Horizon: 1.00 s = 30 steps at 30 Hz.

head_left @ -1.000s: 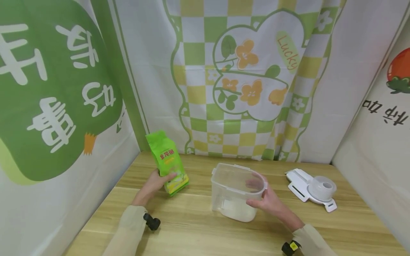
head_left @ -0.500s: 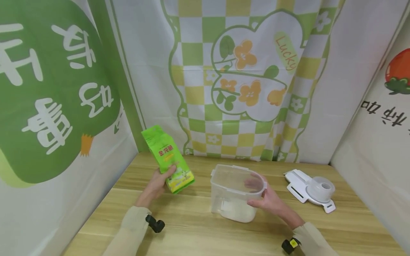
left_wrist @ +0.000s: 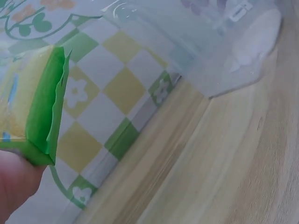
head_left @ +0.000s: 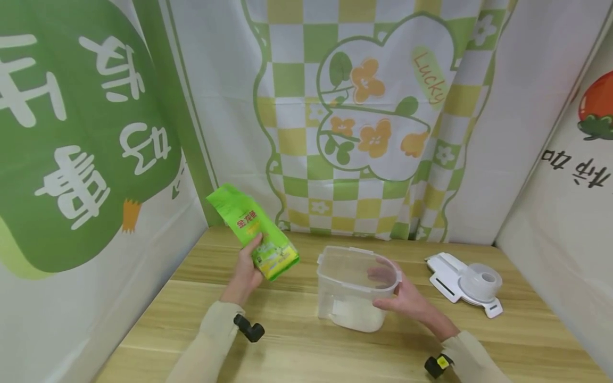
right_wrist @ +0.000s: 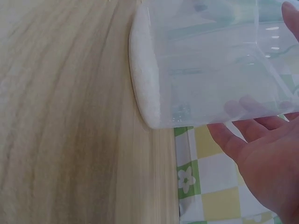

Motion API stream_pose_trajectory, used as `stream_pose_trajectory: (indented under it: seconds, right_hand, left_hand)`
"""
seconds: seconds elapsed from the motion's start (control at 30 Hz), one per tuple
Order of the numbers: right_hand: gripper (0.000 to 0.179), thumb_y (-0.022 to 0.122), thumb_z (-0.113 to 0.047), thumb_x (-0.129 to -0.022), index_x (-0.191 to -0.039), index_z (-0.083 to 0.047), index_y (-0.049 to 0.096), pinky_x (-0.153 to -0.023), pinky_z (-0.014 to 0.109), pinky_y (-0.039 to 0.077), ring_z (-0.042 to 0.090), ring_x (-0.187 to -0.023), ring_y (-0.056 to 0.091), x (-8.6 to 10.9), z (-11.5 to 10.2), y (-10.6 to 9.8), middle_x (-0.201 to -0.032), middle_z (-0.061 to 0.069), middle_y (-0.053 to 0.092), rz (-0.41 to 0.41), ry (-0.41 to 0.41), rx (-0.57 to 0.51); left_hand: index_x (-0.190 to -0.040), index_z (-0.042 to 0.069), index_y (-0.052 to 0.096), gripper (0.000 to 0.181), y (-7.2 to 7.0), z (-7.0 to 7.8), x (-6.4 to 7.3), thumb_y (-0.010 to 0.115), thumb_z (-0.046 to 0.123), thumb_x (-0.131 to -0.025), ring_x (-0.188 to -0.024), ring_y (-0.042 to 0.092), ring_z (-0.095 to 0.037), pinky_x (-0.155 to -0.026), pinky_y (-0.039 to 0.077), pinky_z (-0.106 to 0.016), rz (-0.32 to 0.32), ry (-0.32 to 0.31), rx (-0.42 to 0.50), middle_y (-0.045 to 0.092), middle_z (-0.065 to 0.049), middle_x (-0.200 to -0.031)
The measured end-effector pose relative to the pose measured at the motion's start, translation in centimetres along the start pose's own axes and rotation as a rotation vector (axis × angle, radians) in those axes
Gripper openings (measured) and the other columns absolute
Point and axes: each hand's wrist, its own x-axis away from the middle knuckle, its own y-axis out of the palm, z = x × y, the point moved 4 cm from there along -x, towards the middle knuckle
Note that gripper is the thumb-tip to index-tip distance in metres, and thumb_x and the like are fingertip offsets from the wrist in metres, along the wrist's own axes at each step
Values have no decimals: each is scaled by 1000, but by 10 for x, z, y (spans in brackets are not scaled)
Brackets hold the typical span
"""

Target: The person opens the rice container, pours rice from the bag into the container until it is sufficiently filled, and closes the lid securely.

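Note:
My left hand (head_left: 249, 270) grips the lower part of a bright green packet (head_left: 254, 229) with red lettering and a yellow bottom end. The packet leans, its top to the upper left, and its end also shows in the left wrist view. A clear plastic container (head_left: 342, 284), open at the top, stands upright on the table to the right of it. White contents (right_wrist: 145, 77) lie in a shallow layer on its floor; single grains are too fine to make out. My right hand (head_left: 407, 300) holds the container's rounded right end, thumb on the near side and fingers on the far side.
A white lid (head_left: 447, 271) with a clear round cup (head_left: 481, 282) on it lies on the wooden table (head_left: 297, 351) at the right. Patterned cloth (head_left: 330, 207) hangs behind the table's back edge, and printed cloth walls close in both sides.
My left hand has lifted the packet and moved it rightward, nearer the container. The packet tilts more, its bottom end swinging to the right. The right hand and container stay almost in place.

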Motion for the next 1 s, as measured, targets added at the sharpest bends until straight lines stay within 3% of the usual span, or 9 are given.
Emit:
stream_pose_trajectory:
  seconds: [0.17,0.3,0.4,0.57,0.73,1.0]
  right_hand:
    - [94,76,7,-77,-150,4,18,-95,33,54,24,-123,59,1,0,-2,-131,41,48,-17,11,8]
    - [95,77,6,-76,-151,1,19,-95,35,54,28,-123,58,3,0,-4,-133,38,49,-18,30,21]
    - [96,78,4,-76,-151,-1,19,-94,36,54,31,-123,58,4,1,-5,-134,37,49,-22,41,31]
    - [95,78,3,-77,-152,-2,19,-94,35,54,30,-123,57,5,0,-5,-135,35,49,-26,53,24]
    - [95,77,3,-77,-152,-2,19,-95,34,53,27,-123,58,4,-2,-5,-134,35,50,-20,57,23]
    - [93,77,3,-78,-151,0,19,-96,31,52,30,-123,57,4,0,-5,-133,39,48,-21,57,10]
  left_hand:
    - [-131,25,50,45,10,-2,-2,62,47,-94,-106,65,-12,-96,53,-35,123,51,-96,66,6,-116]
    - [-125,21,56,52,18,0,0,60,59,-90,-93,70,-12,-85,58,-33,212,124,-260,71,6,-104]
    - [-125,18,57,56,26,5,3,57,62,-90,-87,72,-12,-80,59,-33,241,185,-377,72,4,-99]
    - [-126,15,58,64,40,18,6,55,66,-88,-78,73,-14,-71,61,-36,219,249,-525,73,2,-92]
    - [-118,10,63,66,54,30,8,56,68,-87,-66,72,-16,-60,60,-37,198,309,-707,72,-2,-82]
    - [-106,10,68,54,73,33,11,60,60,-90,-60,70,-20,-53,59,-38,79,389,-944,73,-14,-80]
